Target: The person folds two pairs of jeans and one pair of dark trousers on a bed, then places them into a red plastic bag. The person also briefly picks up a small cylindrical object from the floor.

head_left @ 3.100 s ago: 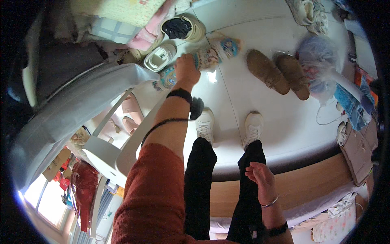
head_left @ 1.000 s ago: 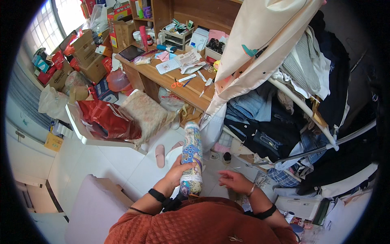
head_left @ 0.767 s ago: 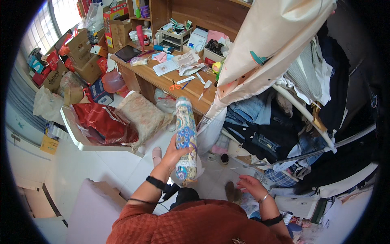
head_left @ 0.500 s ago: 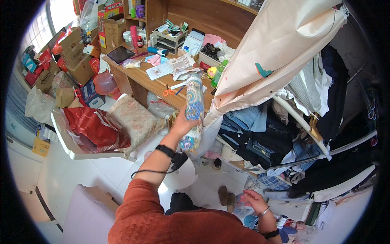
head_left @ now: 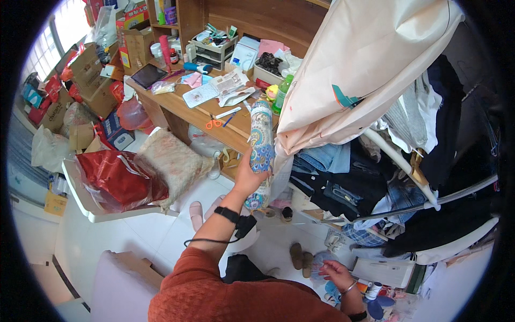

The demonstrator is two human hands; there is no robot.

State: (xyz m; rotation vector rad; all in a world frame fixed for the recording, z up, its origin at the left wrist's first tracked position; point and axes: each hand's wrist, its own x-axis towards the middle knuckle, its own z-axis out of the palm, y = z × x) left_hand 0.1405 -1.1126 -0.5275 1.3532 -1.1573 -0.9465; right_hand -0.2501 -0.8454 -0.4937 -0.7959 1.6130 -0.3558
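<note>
My left hand (head_left: pixel 249 178) is closed around a long, soft-looking roll (head_left: pixel 261 140) with a blue, white and yellow paisley pattern. It is held upright in front of the wooden desk's edge; whether it is rolled cloth or a covered object, I cannot tell. Orange-handled scissors (head_left: pixel 213 123) and a blue pen (head_left: pixel 230 119) lie on the desk left of the roll's upper part. Low on the right, my right hand (head_left: pixel 337 272) hangs over the floor, fingers loosely bent and apart, with nothing seen in it. Brown shoes (head_left: pixel 301 258) stand on the floor beside it.
A cream fabric cover (head_left: pixel 365 70) hangs bunched over a clothes rack (head_left: pixel 399 155) piled with jeans and dark clothes. Papers and a green bottle (head_left: pixel 283 95) sit on the desk (head_left: pixel 182 110). To the left are a red bag (head_left: pixel 120 180), a pale cushion (head_left: pixel 171 161) and cardboard boxes (head_left: pixel 86 70).
The view has shifted slightly, and pink slippers now show by my left forearm. My left hand still grips the roll, which sits a little lower against the desk. The right fingers look slightly more bent.
</note>
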